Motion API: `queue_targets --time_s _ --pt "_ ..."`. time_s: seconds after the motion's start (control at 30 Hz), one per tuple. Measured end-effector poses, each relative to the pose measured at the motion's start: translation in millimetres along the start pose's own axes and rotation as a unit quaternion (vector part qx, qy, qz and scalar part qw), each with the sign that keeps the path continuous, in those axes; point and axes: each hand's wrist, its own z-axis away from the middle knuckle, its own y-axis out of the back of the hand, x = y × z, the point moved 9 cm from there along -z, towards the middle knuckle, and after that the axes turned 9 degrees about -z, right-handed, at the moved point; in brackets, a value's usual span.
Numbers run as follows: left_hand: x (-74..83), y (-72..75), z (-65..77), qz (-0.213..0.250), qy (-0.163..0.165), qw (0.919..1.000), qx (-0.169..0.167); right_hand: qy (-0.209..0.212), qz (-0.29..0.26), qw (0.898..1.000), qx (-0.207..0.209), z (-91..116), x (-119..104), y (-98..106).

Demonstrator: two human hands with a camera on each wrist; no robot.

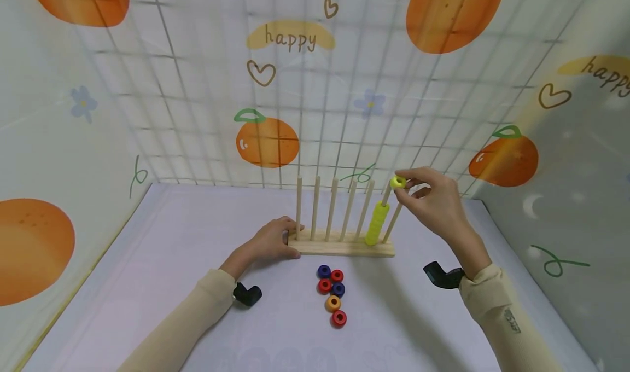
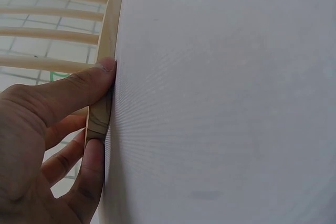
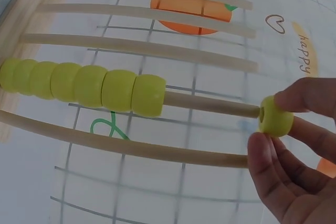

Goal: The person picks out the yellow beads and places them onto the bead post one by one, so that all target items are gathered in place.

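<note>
My right hand (image 1: 433,199) pinches a yellow bead (image 3: 276,116) between thumb and fingertips at the tip of a peg. Lower on that same peg sits a stack of several yellow beads (image 1: 377,223), with bare wood between the stack and the pinched bead. The wooden peg rack (image 1: 339,247) stands upright, its other pegs bare. At its left end my left hand (image 1: 273,239) grips the base, thumb on the near side and fingers curled around the end, as the left wrist view shows.
In front of the rack lie loose beads: red (image 1: 339,318), dark blue (image 1: 324,272) and orange (image 1: 333,303). A white cloth covers the table (image 1: 197,213). Behind the rack hangs a sheet printed with oranges (image 1: 268,142), over a wire grid.
</note>
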Motion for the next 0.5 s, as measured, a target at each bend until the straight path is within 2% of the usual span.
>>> queue_targets --time_s 0.33,0.5 --pt "-4.8 -2.5 -0.9 0.010 0.005 0.9999 -0.001 -0.003 -0.006 1.000 -0.014 -12 2 -10" --pt "-3.8 -2.8 -0.9 0.008 0.005 1.0000 -0.001 -0.007 -0.020 1.000 -0.009 -11 3 -7"
